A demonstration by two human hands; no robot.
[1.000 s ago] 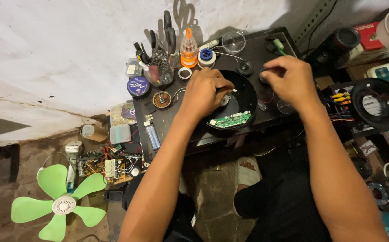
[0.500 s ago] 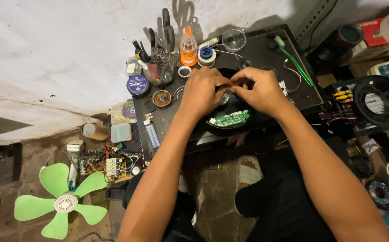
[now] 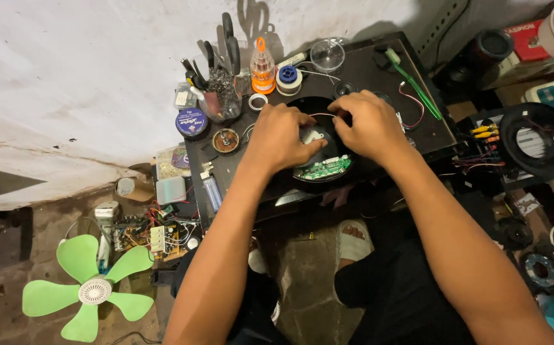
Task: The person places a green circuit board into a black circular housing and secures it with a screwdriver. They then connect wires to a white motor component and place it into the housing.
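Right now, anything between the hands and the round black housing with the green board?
Nothing visible. The left hand and right hand both rest directly on the round black housing, above its green circuit board. A thin wire spans between the fingertips; whether they pinch it is unclear.

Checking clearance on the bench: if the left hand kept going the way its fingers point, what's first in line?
The left hand points up and right toward the right hand. It would probably meet that hand's fingertips first, over the black round housing; depth is unclear.
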